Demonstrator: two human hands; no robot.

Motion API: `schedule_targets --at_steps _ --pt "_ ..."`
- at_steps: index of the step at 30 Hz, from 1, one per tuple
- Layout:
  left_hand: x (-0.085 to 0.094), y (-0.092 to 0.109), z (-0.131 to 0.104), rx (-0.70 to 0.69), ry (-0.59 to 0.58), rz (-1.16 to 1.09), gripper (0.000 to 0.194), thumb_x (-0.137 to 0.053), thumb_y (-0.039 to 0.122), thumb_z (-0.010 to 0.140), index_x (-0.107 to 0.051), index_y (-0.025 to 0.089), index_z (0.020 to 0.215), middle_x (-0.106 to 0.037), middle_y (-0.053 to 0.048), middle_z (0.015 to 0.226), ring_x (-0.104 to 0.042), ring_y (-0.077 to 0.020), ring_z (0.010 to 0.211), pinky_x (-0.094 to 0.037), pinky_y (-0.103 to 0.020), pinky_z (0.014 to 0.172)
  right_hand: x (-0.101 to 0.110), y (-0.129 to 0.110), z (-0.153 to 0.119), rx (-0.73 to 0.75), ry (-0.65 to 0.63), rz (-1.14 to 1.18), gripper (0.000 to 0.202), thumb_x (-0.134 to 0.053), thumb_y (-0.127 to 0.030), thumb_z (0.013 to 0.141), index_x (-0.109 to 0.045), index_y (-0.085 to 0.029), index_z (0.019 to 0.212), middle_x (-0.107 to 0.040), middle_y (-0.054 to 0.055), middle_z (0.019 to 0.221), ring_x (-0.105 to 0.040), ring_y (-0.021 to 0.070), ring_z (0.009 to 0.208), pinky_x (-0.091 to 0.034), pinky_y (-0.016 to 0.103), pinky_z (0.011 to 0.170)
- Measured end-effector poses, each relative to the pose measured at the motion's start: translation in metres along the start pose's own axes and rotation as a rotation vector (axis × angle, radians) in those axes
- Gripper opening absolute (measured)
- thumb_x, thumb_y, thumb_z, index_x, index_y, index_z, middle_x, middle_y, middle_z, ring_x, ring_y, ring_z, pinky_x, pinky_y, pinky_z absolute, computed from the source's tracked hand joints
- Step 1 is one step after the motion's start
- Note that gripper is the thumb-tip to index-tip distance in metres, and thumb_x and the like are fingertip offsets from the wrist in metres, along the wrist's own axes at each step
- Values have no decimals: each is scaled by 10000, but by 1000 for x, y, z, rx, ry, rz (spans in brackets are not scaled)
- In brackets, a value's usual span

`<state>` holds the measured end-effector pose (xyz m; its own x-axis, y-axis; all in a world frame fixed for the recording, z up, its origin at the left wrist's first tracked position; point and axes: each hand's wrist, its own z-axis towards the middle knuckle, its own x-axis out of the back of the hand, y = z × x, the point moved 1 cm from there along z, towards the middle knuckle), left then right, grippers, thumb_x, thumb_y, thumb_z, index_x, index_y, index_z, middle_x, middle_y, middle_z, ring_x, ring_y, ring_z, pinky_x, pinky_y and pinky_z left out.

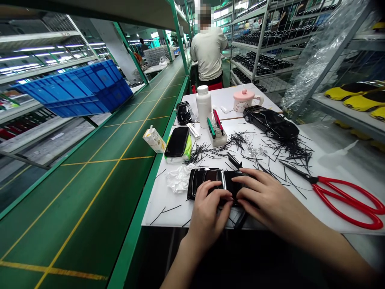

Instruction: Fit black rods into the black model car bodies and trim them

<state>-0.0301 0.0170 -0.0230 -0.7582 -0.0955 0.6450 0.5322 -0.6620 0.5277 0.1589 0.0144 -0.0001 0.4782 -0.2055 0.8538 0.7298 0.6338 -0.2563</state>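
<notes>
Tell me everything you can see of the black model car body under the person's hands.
The black car body looks glossy, with a dark reddish-brown panel and a bright silvery strip across it; whether it is plastic or metal, I cannot tell. It lies sideways to the person near the front edge of the white tabletop. Fingers of the left hand and right hand touch it, hiding its near side and part of its right end. No wheels show.

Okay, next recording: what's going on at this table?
A person has both hands on a black model car at the table's near edge: the left hand at its near side, the right hand over its right end. Thin black strips lie scattered beyond, red-handled scissors to the right, and another black car farther back.
</notes>
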Motion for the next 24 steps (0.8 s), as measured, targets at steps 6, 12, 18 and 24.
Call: schedule_targets --at_steps 6,12,18,24 --pt "0 4 0 0 56 -74 300 -682 115 845 -564 198 1108 -701 -45 1035 -583 -223 1162 -496 -395 1004 5 -5 -2 38 94 99 94 -533 -113 963 -613 -163 953 -640 117 1243 -438 313 1324 -473 516 1035" --pt "-3 2 -1 -25 142 -52 202 -646 61 854 -589 211 977 -708 3 903 -610 -184 1059 -464 -379 1024 3 -10 -5 61 174 164 132 -553 -46 935 -586 -163 985 -606 124 1287 -383 292 1374 -433 478 1075" --pt "-6 -5 -8 -56 133 46 245 -628 24 844 -588 183 1025 -704 -21 936 -599 -188 1072 -464 -365 998 2 -8 -10 50 179 220 145 -558 -52 933 -585 -185 982 -604 103 1289 -363 268 1393 -407 440 1090" --pt "-9 -5 -6 -46 167 29 215 -637 26 846 -584 199 961 -703 4 862 -614 -179 991 -466 -374 987 -6 1 -10 20 144 318 174 -570 -90 934 -601 -229 1033 -580 78 1340 -359 260 1401 -409 470 1102"
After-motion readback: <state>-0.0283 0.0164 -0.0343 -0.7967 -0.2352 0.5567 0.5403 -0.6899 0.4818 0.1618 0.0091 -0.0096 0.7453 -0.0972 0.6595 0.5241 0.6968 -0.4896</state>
